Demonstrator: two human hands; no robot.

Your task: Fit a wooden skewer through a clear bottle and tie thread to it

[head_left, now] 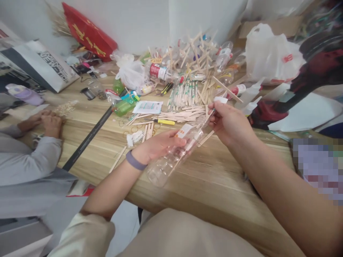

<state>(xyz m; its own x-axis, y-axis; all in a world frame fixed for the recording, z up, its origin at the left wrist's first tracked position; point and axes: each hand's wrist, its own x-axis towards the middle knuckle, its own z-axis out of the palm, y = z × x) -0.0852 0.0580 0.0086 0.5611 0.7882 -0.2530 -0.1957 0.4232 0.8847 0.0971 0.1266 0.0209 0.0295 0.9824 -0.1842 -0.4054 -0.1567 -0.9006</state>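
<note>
While a long wooden counter (227, 189) fills much of our view, we hold one clear plastic bottle (160, 171) slantwise near its front edge, base toward us, probably so that both ends are within easy reach. Our left grip (162, 144) is curled most of the way closed around the bottle's middle, likely to bear its weight and stop it rolling. Our right grip (230, 121) is pinched nearly closed on the neck end, apparently to steady it; we cannot tell what else it may hide. Pale wooden sticks (184, 115) lie loosely just beyond the bottle, presumably for easy picking up. Counting from large to small, we find at least two white plastic bags (273, 53) toward the back, one at right and one left of middle; two of another person's hands (52, 123), close together on the counter at far left; one white packet (147, 107) behind the nearest sticks; and one yellow-handled tool (166, 122) just in front of them. Those sticks overlap too much for us to count.
</note>
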